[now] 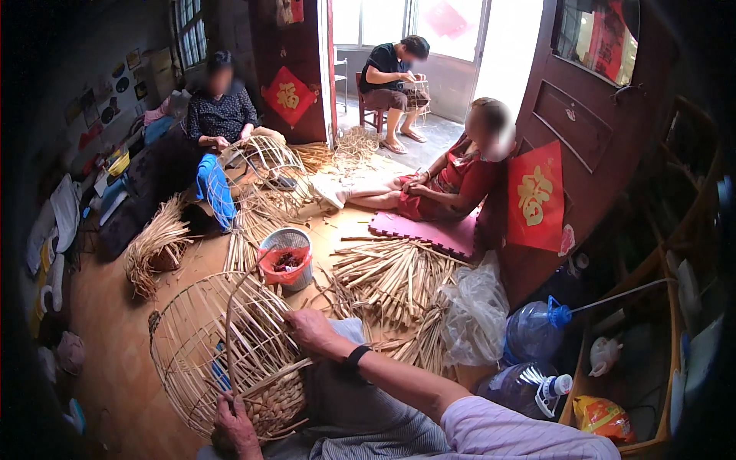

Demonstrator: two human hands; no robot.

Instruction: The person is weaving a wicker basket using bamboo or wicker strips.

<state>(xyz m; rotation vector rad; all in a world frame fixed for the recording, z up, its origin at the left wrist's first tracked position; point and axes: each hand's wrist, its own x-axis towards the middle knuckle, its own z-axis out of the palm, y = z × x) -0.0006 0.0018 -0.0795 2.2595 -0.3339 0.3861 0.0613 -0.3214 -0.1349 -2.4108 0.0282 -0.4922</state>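
Note:
A half-woven wicker basket (230, 341) lies tilted across my lap, with an open cage of thin stakes on the left and a tight braided weave low on the right. My left hand (236, 431) pinches a pale cane strip at the near side of the basket. On the far right side, my right hand (316, 333), with a dark band at the wrist, has its fingers curled onto the basket; the fingertips are partly hidden. A long brown strip (230, 322) arches over the stakes. Something blue shows behind the weave.
A bin (285, 257) with a red bag inside stands beyond the basket. Bundles of cane (399, 280) spread to its right, near a plastic bag (475, 314) and large water bottles (533, 330). Three other people sit farther off, one (218, 111) holding another basket frame (264, 161).

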